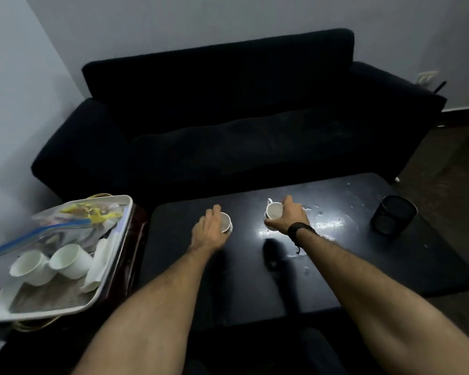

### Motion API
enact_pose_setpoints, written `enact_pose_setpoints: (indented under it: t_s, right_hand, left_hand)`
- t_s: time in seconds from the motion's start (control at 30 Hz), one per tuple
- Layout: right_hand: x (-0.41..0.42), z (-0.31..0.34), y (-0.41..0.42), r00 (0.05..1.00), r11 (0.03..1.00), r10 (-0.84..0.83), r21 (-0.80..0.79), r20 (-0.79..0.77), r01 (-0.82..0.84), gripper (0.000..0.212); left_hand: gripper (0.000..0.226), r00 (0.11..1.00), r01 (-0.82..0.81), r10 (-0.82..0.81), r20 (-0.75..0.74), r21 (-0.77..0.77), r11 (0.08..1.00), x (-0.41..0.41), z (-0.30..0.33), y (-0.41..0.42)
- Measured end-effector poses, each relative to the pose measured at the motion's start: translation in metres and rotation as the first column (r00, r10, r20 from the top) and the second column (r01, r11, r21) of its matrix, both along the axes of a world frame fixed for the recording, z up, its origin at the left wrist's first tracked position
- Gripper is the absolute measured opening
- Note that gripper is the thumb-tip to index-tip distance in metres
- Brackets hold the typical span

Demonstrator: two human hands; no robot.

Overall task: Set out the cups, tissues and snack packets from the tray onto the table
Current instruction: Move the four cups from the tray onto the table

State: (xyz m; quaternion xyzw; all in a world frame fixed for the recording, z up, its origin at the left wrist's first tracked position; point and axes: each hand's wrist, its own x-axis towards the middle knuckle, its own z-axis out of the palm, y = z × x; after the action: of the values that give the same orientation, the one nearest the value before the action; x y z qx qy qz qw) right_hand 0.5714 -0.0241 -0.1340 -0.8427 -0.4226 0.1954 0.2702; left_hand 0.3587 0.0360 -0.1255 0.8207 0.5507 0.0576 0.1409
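My left hand (209, 228) grips a white cup (226, 222) standing on the black table (336, 266), left of centre. My right hand (290, 216), with a dark band at the wrist, grips a second white cup (273, 211) with its handle pointing away from me, near the table's middle. The white tray (38, 311) sits at the left beside the table. In it lie two white cups (33, 267) (69, 261) on their sides, folded white tissues (99, 262) along the right wall, and a clear zip bag of snack packets (92, 213) at the far end.
A black mesh pot (393, 214) stands at the table's right side. A black sofa (228, 125) runs along the far edge of the table. Pale smears mark the tabletop right of my right hand. The tray rests on a dark stand.
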Motion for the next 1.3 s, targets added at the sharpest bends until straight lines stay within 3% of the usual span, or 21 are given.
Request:
enact_pose_setpoints:
  t_s: [0.27, 0.67, 1.1, 1.2, 1.3]
  right_hand:
    - [0.002, -0.049, 0.034, 0.999, 0.998, 0.031, -0.055, -0.028, -0.033, 0.06]
    - [0.006, -0.058, 0.075, 0.999, 0.997, -0.043, -0.067, -0.018, 0.042, 0.064]
    - [0.006, -0.06, 0.077, 0.995, 0.993, -0.094, -0.078, -0.019, 0.092, 0.069]
    - [0.006, -0.057, 0.075, 0.998, 0.99, -0.07, -0.121, 0.005, 0.07, 0.083]
    - [0.001, -0.049, 0.069, 0.975, 0.993, -0.079, -0.072, 0.208, 0.096, 0.093]
  left_hand:
    - [0.058, 0.997, 0.021, -0.027, -0.067, -0.09, 0.996, 0.028, -0.041, 0.025]
    - [0.052, 0.992, -0.072, 0.081, 0.092, -0.102, 0.992, 0.046, -0.047, 0.057]
    - [0.057, 0.991, -0.091, 0.099, 0.094, -0.088, 0.992, 0.046, -0.051, 0.06]
    - [0.071, 0.987, -0.101, 0.115, 0.11, -0.128, 0.987, 0.046, -0.051, 0.058]
    - [0.094, 0.989, -0.107, 0.121, 0.09, -0.147, 0.983, 0.04, -0.05, 0.054]
